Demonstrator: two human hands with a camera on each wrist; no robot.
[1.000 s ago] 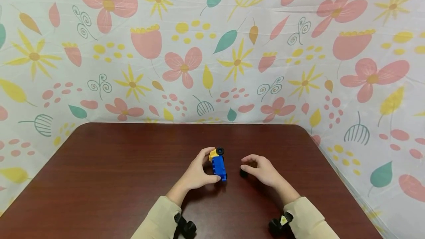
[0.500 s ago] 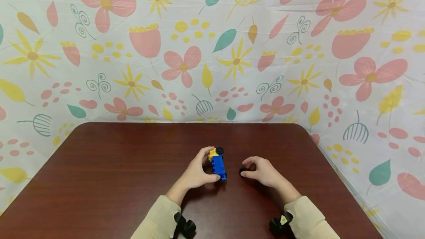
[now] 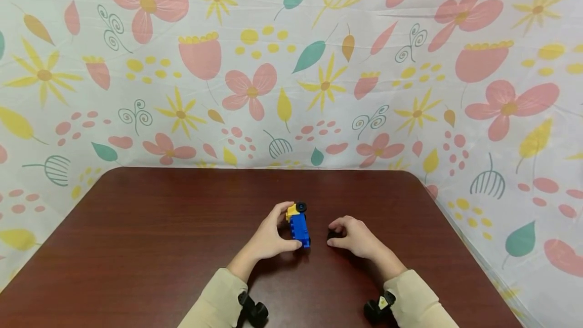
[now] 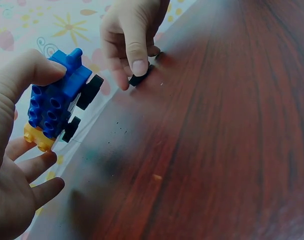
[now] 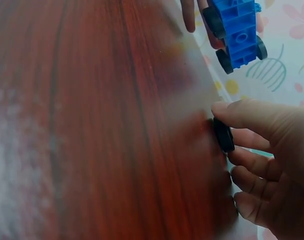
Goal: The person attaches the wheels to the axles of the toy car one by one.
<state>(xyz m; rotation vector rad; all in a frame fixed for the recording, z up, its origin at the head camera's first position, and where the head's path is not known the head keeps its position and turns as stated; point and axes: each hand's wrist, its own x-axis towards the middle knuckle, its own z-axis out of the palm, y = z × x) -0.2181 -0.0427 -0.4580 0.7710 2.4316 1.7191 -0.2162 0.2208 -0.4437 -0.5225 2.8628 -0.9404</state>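
My left hand (image 3: 269,237) holds a toy car (image 3: 299,229) of blue and yellow building bricks, thumb at the blue end and fingers at the yellow end. In the right wrist view, the blue underside (image 5: 241,37) faces the camera, with three black wheels visible and a bare blue peg (image 5: 258,7) at the remaining corner. To the right of the car, my right hand (image 3: 360,238) pinches a loose black wheel (image 5: 223,135) between thumb and fingers, low at the tabletop. The left wrist view shows that wheel (image 4: 140,77) partly covered by the thumb.
A dark reddish-brown wooden table (image 3: 182,227) lies under both hands. Behind it hangs a white cloth (image 3: 291,65) printed with flowers and leaves. Black cameras (image 3: 255,312) are strapped at both wrists, below the beige sleeves (image 3: 218,297).
My right fingers have come together on the black wheel, and that hand has shifted slightly left. My left hand keeps the toy car nearly still.
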